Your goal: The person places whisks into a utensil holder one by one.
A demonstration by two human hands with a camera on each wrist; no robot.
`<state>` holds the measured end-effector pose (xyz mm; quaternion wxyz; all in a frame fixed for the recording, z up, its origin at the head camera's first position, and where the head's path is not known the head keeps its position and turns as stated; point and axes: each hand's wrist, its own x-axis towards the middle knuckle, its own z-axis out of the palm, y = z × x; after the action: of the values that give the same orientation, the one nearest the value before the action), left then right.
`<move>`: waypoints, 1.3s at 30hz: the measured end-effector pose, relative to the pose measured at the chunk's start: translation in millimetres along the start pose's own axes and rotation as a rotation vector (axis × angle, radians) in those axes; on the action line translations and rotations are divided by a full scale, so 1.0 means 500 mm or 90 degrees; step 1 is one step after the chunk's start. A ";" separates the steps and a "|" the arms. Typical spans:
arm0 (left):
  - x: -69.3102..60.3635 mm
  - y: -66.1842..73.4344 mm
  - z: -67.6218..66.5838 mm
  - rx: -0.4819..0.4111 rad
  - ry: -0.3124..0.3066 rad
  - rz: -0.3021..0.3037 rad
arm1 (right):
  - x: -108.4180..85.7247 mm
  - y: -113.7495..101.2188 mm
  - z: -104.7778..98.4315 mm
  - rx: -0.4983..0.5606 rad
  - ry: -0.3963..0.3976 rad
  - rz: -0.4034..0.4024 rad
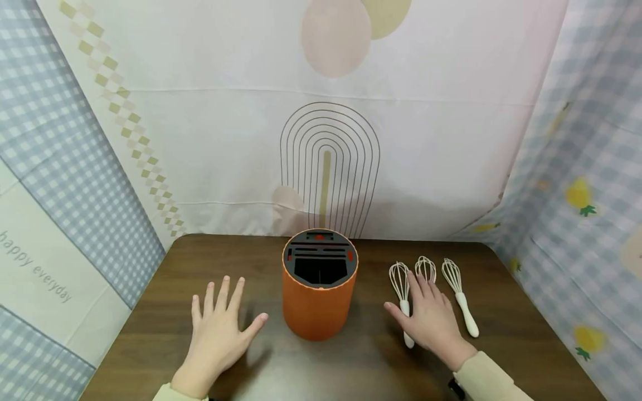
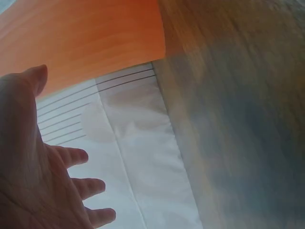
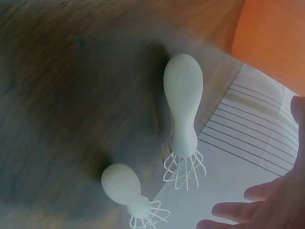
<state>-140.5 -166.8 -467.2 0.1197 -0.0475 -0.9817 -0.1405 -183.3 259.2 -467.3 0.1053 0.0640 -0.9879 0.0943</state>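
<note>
Stretching over the left whisk (image 1: 404, 308) and middle whisk (image 1: 426, 268), the right hand (image 1: 428, 317) has its grip apart, clamped on nothing; whether it touches either cannot be told. The left hand (image 1: 215, 334), grip likewise spread, sits left of the orange holder (image 1: 317, 312), apart from it. The right whisk (image 1: 460, 298) lies beside the right hand. Handling looks not yet begun: all three whisks lie on the table (image 1: 241, 250), none lifted or standing in the holder, so all three seem left to handle.
</note>
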 end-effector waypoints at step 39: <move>0.145 0.156 -0.050 -0.536 0.033 0.132 | 0.003 0.015 -0.021 0.349 -0.197 0.184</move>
<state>-195.1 -95.1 -405.5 0.1277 -0.1868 -0.8257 -0.5167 -183.6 268.4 -458.2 -0.0813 -0.0373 -0.9288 0.3595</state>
